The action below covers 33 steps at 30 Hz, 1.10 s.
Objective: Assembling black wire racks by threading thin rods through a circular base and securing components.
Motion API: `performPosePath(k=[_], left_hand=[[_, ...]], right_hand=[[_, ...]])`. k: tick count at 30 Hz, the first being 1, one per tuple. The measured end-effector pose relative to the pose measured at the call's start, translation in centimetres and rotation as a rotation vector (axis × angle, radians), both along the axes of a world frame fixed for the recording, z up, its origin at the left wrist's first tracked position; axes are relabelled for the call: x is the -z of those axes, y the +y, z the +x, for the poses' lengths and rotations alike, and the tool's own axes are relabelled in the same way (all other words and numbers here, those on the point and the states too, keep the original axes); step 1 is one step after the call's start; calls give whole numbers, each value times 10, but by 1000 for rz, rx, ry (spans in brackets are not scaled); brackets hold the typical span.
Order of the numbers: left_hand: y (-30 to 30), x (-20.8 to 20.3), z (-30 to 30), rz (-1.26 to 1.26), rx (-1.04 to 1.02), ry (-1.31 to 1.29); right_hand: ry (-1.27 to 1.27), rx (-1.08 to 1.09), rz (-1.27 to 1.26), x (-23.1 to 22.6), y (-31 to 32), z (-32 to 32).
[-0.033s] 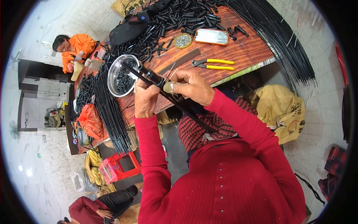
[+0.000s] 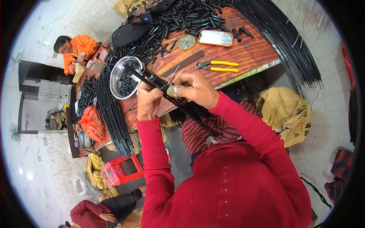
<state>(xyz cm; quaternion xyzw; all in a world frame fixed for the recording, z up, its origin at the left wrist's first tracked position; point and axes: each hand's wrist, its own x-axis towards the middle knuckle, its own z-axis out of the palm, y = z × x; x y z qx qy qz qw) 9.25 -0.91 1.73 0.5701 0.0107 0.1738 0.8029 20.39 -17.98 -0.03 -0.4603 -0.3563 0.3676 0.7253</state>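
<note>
My left hand (image 2: 148,102) is closed around black rods (image 2: 192,116) and a black tubular fitting (image 2: 155,79) at the table's near edge. The rods slant from the upper left down toward my lap. Close against the fitting, my right hand (image 2: 199,89) is pinched, with several thin metal pins (image 2: 175,73) sticking up between its fingers. A tan cover wraps the tip of its thumb. More pin ends show below the right fingers. Where the pins meet the fitting is hidden by my fingers.
Beyond my hands lie yellow-handled pincers (image 2: 218,66), a tray of pins (image 2: 215,38), a dish of small metal parts (image 2: 186,42) and a heap of black fittings (image 2: 178,19). A metal bowl (image 2: 114,78) holds black rings. Rod bundles (image 2: 110,110) overhang the table. Another person (image 2: 81,47) sits far left.
</note>
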Motion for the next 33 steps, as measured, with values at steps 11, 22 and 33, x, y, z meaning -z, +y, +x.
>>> performPosePath(k=[11,22,33], left_hand=[[-25,-22,3,51,-257,93],[-50,-55,-8,283,-464,242],[-32,-57,-4,363,-349,328]], right_hand=[[-158,155,-33,0,0,3],[-249,321,-123,-9,5,-8],[-286,378,-177,-17,-7,-11]])
